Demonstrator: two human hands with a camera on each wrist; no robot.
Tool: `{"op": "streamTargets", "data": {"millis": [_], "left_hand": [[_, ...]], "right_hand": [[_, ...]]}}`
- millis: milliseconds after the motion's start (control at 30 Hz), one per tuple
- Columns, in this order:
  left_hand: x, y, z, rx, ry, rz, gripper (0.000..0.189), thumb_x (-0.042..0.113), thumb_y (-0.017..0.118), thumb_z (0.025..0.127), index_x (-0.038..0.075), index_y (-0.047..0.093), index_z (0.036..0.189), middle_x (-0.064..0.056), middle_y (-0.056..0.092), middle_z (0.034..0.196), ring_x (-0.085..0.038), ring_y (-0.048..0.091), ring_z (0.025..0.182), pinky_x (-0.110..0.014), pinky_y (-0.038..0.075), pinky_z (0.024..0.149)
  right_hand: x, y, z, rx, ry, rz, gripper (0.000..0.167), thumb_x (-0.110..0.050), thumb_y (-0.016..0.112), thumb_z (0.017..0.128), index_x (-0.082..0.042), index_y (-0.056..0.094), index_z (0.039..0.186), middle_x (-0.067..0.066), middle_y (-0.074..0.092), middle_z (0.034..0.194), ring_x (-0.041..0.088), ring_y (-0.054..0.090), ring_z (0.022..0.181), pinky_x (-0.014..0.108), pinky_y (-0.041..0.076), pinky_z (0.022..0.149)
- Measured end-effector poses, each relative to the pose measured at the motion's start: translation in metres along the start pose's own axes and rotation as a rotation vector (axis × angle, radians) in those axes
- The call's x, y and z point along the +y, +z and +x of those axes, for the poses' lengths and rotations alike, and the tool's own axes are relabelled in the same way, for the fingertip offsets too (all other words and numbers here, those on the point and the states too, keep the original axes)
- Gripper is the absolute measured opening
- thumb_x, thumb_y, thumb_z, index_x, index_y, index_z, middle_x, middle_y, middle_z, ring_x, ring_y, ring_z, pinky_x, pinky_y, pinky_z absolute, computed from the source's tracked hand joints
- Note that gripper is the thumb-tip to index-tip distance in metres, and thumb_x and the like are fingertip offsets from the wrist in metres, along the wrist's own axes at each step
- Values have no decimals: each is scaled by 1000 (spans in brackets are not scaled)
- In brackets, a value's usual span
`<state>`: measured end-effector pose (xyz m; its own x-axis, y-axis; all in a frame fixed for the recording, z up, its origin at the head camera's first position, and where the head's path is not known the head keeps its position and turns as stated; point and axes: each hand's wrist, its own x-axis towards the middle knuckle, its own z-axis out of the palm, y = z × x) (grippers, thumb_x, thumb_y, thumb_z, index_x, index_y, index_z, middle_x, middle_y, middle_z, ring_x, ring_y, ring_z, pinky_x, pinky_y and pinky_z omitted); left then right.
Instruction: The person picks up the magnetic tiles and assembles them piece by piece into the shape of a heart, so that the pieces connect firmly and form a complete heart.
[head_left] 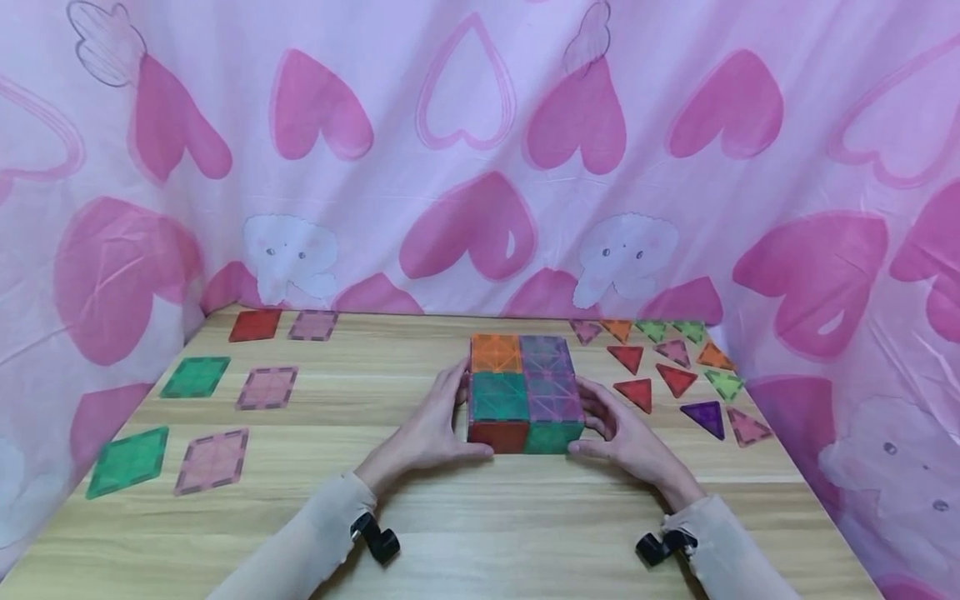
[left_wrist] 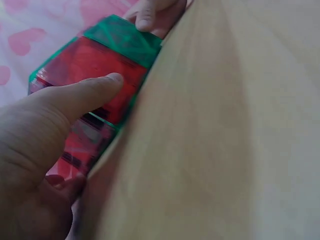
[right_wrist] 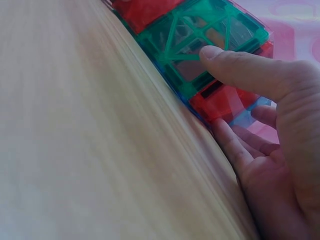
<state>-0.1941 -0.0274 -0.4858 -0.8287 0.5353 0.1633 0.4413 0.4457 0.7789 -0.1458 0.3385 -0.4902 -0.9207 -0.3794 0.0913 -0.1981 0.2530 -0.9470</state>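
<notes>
A low box built of see-through magnetic tiles (head_left: 500, 396) sits mid-table, its top showing orange, green and purple squares and its front one red and one green square. My left hand (head_left: 427, 429) holds its left end, with the thumb across the red front tile (left_wrist: 107, 62). From the other end my right hand (head_left: 630, 437) grips it, thumb on the green front tile (right_wrist: 200, 42) and fingers along the red side tile (right_wrist: 225, 102). In the head view the left fingertips are partly hidden behind the box.
Left on the wooden table (head_left: 480, 533) lie green tiles (head_left: 197, 377), pink tiles (head_left: 212, 461) and a red diamond tile (head_left: 255, 326). Several triangle tiles, including a purple triangle (head_left: 705, 419) and a red triangle (head_left: 634, 394), lie at the right. A pink heart-print curtain (head_left: 375, 183) hangs behind.
</notes>
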Motion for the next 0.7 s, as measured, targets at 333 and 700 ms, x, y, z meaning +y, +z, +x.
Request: {"op": "streamTargets", "data": {"millis": [333, 700], "left_hand": [[-22, -17, -11, 50, -29, -77, 130, 38, 103, 79, 23, 20, 179, -3, 43, 169, -21, 55, 151, -41, 43, 127], [-66, -67, -24, 140, -14, -57, 122, 36, 102, 81, 21, 29, 177, -6, 54, 166, -27, 60, 147, -47, 44, 127]], "right_hand": [[0, 23, 26, 29, -53, 52, 100, -1, 94, 88, -17, 41, 171, 17, 53, 163, 25, 57, 147, 27, 54, 114], [-4, 66, 89, 50, -65, 98, 94, -2, 96, 87, -19, 50, 167, 11, 61, 158, 33, 64, 141, 32, 57, 112]]}}
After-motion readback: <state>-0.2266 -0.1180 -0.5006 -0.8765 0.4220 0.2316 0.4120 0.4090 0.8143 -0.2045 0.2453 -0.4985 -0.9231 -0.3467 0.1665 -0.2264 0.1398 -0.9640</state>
